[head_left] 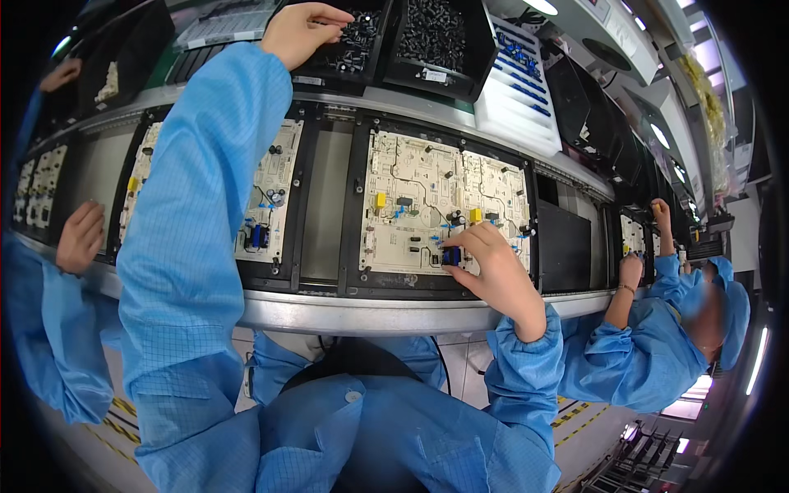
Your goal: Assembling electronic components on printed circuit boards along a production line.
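Observation:
My left hand (302, 34) reaches over a black bin (349, 82) of small black cylindrical capacitors (355, 49). Its thumb and fingers are drawn together in a pinch; what is between them, if anything, is too small to make out. On the cream circuit board (411, 168) in front of me, my right hand (500, 271) grips a dark blue block-shaped component (451, 255) near the lower edge. Yellow block parts, blue parts and black cylinders stand on this board, which sits in a black frame (355, 230).
Another populated board (283, 164) lies left, partly behind my left sleeve. A second bin of black parts (431, 37) and a white foam tray with blue parts (514, 107) stand behind the line. A metal rail (353, 315) runs in front. Co-workers' hands (80, 238) show at both sides.

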`<state>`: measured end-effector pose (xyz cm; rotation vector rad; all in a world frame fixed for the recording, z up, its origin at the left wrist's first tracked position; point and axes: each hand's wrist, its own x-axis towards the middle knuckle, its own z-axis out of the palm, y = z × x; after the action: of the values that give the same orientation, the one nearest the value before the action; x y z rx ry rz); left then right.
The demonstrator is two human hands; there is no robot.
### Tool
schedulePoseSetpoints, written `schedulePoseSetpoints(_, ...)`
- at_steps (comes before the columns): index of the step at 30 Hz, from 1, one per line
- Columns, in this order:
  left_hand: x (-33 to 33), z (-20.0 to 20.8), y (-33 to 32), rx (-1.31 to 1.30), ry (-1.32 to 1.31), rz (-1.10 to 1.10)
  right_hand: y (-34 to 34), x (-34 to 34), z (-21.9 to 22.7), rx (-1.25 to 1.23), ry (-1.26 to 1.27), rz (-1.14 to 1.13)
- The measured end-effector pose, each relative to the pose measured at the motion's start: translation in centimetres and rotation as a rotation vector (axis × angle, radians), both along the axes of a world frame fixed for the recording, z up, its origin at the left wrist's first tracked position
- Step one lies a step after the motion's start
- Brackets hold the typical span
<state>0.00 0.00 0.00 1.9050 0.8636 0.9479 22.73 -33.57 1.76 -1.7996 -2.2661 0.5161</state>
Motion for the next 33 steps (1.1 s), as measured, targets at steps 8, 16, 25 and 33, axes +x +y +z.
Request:
schedulePoseSetpoints(8,-0.7,3.0,-12.4,-0.085,-0.195,-0.179,-2.1,0.4,0.4,0.035,0.420,-0.152)
schedulePoseSetpoints(16,1.1,-0.2,-18.5,-0.236,-0.190,-0.304,-1.7,0.1,-0.3,-0.165,0.563,-0.355)
schedulePoseSetpoints(25,0.2,1.2,-19.9,-0.197,-0.118,-0.388,-1.2,-0.3,0.5,0.129,0.214,-0.094)
schedulePoseSetpoints(33,0.5,1.8,-20.5,-0.042,-0.039,-0.322,-0.4,-0.1,0.8,0.009,0.259,-0.179)
